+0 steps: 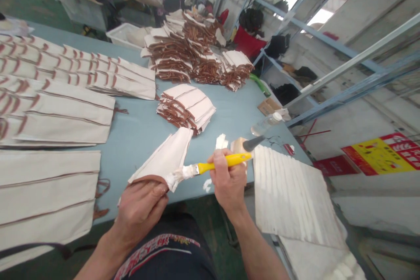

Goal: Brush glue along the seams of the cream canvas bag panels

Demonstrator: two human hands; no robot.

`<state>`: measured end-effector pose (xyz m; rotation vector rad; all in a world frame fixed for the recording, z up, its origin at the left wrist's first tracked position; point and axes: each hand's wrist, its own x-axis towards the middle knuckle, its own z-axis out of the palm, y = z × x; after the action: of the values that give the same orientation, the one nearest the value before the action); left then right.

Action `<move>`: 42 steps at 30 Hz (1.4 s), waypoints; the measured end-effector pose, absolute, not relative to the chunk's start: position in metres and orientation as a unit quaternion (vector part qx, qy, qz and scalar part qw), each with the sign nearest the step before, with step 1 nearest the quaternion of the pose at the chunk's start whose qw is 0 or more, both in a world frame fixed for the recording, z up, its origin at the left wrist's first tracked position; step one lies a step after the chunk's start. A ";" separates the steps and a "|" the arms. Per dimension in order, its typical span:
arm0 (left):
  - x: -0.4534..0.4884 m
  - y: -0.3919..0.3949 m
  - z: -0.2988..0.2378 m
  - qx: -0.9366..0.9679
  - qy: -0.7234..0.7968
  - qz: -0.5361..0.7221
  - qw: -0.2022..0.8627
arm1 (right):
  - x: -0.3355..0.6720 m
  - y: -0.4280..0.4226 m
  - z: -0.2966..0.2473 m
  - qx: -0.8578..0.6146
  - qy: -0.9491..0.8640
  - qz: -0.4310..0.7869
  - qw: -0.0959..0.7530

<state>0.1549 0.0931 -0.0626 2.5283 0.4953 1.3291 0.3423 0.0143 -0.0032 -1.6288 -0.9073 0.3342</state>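
My right hand (229,179) is closed around a paintbrush (225,162) with a yellow handle. Its bristles, coated in something white and pasty, touch the near right corner of a cream fabric piece (166,155) edged in brown. My left hand (142,205) grips that piece along its brown edge, fingers partly hidden beneath it. Just beyond lies a stack of similar cream pieces (188,103) with brown edges. Beside my right hand are white scraps or smears (222,141) on the blue table and a dark cone-shaped object (253,143).
Overlapping rows of cream panels (65,111) cover the table's left. Tall piles of brown-edged pieces (183,48) stand at the back. A clear bottle (266,124) stands at right, near a stack of white strips (292,197). Metal shelving (331,74) rises beyond the table's right edge.
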 end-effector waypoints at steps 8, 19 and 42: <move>0.154 0.092 -0.062 0.873 0.151 0.448 0.121 | 0.336 0.018 0.017 -0.694 -0.506 -0.027 0.512; 0.153 0.093 -0.073 0.871 0.159 0.445 0.132 | 0.308 -0.013 0.030 -0.655 -0.592 -0.013 0.470; 0.177 0.078 -0.029 0.560 0.482 0.322 0.592 | 0.302 0.008 -0.001 -0.590 -0.570 -0.105 0.562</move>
<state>0.1767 0.0783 -0.0290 1.3023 1.1221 0.7497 0.3024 0.0075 -0.0013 -1.3893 -1.3422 -0.2462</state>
